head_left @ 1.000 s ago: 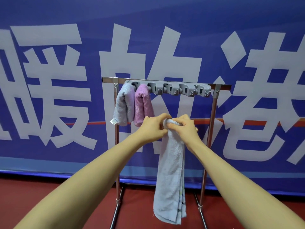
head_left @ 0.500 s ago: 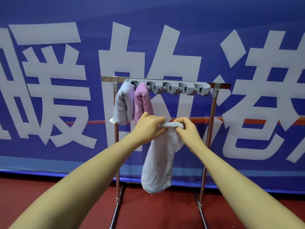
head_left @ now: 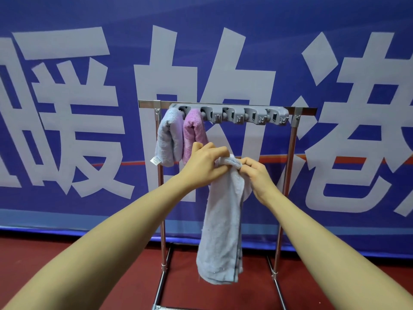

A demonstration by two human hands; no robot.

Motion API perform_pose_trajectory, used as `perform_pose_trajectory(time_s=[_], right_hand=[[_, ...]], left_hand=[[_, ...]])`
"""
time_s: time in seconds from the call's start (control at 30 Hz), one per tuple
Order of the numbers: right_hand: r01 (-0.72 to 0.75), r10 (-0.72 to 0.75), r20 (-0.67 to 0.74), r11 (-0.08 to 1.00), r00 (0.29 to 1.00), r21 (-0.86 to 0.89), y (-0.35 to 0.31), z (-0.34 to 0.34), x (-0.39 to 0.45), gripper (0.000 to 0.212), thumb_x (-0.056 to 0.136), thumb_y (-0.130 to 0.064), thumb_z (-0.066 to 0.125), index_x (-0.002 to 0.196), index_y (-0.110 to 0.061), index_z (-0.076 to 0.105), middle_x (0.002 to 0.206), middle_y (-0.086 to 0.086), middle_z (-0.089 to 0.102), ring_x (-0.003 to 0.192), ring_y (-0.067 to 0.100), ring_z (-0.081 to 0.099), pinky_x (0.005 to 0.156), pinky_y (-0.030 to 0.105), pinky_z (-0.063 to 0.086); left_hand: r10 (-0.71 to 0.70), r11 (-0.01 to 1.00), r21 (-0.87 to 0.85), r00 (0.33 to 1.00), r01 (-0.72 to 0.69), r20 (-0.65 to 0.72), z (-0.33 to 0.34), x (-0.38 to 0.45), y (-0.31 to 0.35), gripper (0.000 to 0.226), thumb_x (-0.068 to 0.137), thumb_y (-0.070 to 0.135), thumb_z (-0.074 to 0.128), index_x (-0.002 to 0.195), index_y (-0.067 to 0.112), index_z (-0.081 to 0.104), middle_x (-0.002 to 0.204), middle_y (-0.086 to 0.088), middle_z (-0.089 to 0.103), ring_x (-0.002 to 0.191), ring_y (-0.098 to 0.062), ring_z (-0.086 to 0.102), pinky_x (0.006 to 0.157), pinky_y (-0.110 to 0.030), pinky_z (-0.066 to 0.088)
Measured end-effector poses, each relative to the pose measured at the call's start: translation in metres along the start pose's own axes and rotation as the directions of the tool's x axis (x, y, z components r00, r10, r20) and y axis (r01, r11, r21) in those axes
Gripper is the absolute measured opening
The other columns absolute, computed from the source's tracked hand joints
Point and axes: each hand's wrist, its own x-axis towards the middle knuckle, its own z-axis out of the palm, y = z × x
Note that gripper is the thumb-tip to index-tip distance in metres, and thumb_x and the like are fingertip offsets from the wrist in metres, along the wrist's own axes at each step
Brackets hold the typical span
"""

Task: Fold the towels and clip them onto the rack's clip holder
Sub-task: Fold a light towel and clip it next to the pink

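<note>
Now unfurled, towel (head_left: 223,220) hanging longer, both hands gripping

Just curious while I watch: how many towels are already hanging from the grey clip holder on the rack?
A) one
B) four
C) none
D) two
D: a pale lavender towel and a pink towel hang from the two leftmost clips of the grey clip holder, while the third, light blue towel is held in both hands, below the holder.
</note>
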Motion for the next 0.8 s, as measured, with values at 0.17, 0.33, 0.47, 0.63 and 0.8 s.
perform_pose_trajectory(time_s=[0.17,0.33,0.47,0.63,0.8], right_hand=[[-0.051,0.053,-0.016,0.995,0.998,0.083,0.003,-0.003,0.002,0.019,0.087,-0.008,0.053,0.069,-0.011,0.058,0.072,0.006,0.054,0.074,0.019,0.048,0.069,0.031,0.04],[0.07,-0.073,-0.145,0.997,0.987,-0.028,-0.003,-0.007,-0.001,0.02,0.088,-0.001,0.053,0.071,-0.013,0.056,0.073,0.007,0.058,0.07,0.013,0.051,0.062,0.023,0.043],[0.181,-0.197,-0.09,0.97,0.976,-0.161,-0.01,-0.007,-0.004,0.013,0.086,0.002,0.058,0.083,-0.011,0.06,0.08,0.003,0.063,0.074,0.007,0.058,0.065,0.012,0.048],[0.246,-0.266,-0.051,0.936,0.963,-0.251,-0.013,0.0,-0.002,0.02,0.085,0.001,0.059,0.1,-0.011,0.062,0.096,0.007,0.066,0.09,0.013,0.061,0.08,0.02,0.05],[0.262,-0.294,-0.051,0.909,0.954,-0.324,-0.021,0.002,0.001,0.024,0.089,-0.004,0.056,0.111,-0.013,0.063,0.103,0.001,0.065,0.095,0.011,0.06,0.083,0.019,0.049]], left_hand=[[0.091,0.995,0.024,0.993,-0.093,0.081,-0.002,-0.002,-0.003,0.034,0.084,0.046,0.046,0.087,0.015,0.062,0.076,-0.001,0.06,0.077,-0.005,0.04,0.075,-0.027,0.019],[0.066,0.995,0.069,0.989,-0.076,0.135,-0.003,-0.001,-0.007,0.027,0.085,0.04,0.056,0.089,0.014,0.063,0.077,-0.001,0.061,0.08,-0.014,0.047,0.078,-0.031,0.021],[0.088,0.949,0.276,0.969,-0.152,0.23,-0.006,0.0,-0.02,0.025,0.089,0.041,0.055,0.085,0.017,0.059,0.076,0.004,0.061,0.081,-0.02,0.051,0.072,-0.031,0.019],[0.087,0.876,0.444,0.967,-0.188,0.238,-0.007,-0.004,-0.019,0.036,0.083,0.044,0.04,0.069,0.015,0.057,0.06,0.001,0.058,0.061,-0.025,0.053,0.064,-0.032,0.033],[-0.193,0.976,0.123,0.977,0.181,0.091,0.002,-0.011,-0.015,0.023,0.087,0.033,0.058,0.093,0.013,0.048,0.077,-0.002,0.062,0.078,-0.03,0.056,0.082,-0.037,0.036]])
